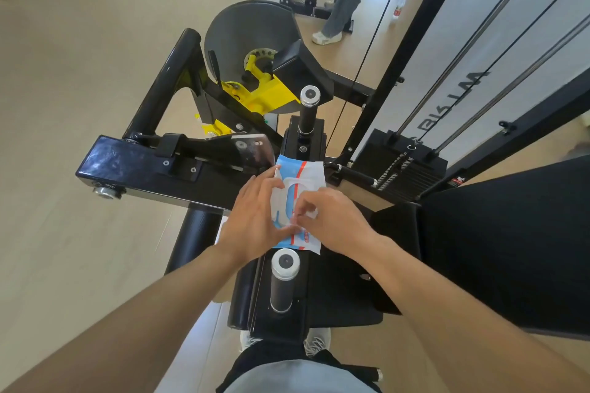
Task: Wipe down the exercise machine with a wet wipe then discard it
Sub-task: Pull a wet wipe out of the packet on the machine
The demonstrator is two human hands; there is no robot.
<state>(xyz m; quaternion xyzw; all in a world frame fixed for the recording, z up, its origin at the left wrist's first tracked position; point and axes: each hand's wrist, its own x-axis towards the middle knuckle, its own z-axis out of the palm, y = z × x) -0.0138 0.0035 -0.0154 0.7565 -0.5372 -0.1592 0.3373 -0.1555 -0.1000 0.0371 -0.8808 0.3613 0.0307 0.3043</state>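
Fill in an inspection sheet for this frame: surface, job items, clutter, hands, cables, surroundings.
Surface: black exercise machine, glossy frame.
Job's things: wet wipe pack lying on the machine between two upright handles.
Clutter: water bottle on the floor far back.
Hands: left hand steadies the pack; right hand pinches at its flap.
Cables: steel cables run to the weight stack.
Surroundings: wood floor; another person's legs behind.

place: you're in a gym | proof: weight stack [400, 166], steel cables [472, 41], black-and-yellow exercise machine [178, 166], wood-look floor [79, 41]
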